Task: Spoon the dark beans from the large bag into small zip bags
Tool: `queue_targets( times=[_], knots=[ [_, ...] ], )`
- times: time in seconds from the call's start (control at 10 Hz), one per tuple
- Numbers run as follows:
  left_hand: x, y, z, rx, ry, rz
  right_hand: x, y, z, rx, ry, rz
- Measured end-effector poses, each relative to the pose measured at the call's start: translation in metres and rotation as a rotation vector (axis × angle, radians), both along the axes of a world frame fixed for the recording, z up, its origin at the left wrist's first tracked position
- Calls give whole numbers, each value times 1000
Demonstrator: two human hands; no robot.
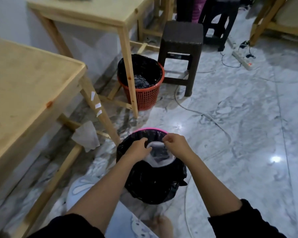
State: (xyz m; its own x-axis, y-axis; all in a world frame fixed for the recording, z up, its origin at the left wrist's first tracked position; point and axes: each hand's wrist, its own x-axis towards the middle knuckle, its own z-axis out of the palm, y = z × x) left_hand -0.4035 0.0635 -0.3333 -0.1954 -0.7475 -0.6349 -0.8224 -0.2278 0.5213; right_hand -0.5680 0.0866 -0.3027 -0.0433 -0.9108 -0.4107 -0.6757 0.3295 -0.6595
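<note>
A translucent plastic bag (pixel 159 154) with something dark inside sits in the mouth of a pink bin (pixel 150 130) lined with a black bag (pixel 153 182). My left hand (pixel 138 148) pinches the left edge of the translucent bag's opening. My right hand (pixel 175 144) pinches its right edge, fingers curled. Both hands hold the bag over the bin on the floor. No spoon or small zip bags are in view.
A wooden table (pixel 24 86) stands at left, a second wooden table (pixel 96 12) behind it. A red basket bin (pixel 141 81) with a black liner, a brown stool (pixel 181 47), cables and a power strip (pixel 242 60) lie on the marble floor. A crumpled cloth (pixel 86 136) hangs by the table leg.
</note>
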Motion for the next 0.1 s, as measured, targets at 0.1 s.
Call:
queue_targets(
  times=[0.1],
  knots=[
    [7,-5,-5,1,-43,-33,-1,-1,-10,58,18,10]
  ],
)
